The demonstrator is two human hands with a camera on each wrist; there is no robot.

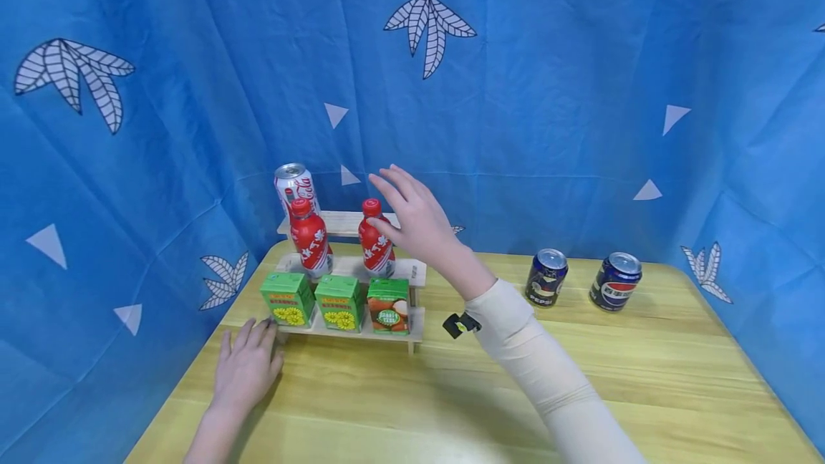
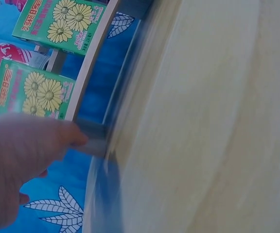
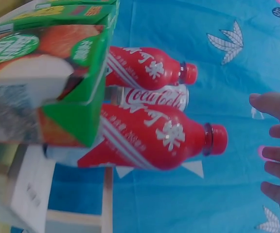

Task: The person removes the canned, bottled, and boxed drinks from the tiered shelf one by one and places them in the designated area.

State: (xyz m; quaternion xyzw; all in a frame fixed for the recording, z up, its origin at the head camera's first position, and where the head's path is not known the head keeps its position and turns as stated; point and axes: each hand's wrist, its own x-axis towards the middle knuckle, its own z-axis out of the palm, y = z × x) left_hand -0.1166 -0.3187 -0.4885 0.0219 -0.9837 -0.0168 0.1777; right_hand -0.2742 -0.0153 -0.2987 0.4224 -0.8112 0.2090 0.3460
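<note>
I hold my right hand (image 1: pixel 419 220) up over the right end of a three-tier wooden rack (image 1: pixel 412 274), with its fingers spread, the thumb apart from them and nothing in its grasp. Nearest to it is the right-hand red Coca-Cola bottle (image 1: pixel 377 245), upright on the middle shelf; from above my thumb overlaps it, yet the right wrist view shows a gap between my fingers and its red cap. The matching left-hand red bottle (image 1: pixel 311 240) stands on that same shelf, well apart from the first. Up on the top shelf, at its left end, is a white Coca-Cola can (image 1: pixel 295 181), partly behind the left-hand bottle. Three drink cartons line the bottom shelf: a green chrysanthemum carton (image 1: pixel 288 301) at the left, a second chrysanthemum carton (image 1: pixel 339 304) in the middle, and a green-and-brown fruit carton (image 1: pixel 389 306) at the right. My left hand (image 1: pixel 245 367) is low at the rack's front left corner, its fingers loosely extended and gripping nothing; in the left wrist view one fingertip overlaps the front leg, though I cannot tell whether it touches. To the right, well apart from the rack, two dark blue Pepsi cans (image 1: pixel 546 278) stand near each other on the wood-grain tabletop (image 1: pixel 361 399), before a blue curtain (image 1: pixel 548 92).
</note>
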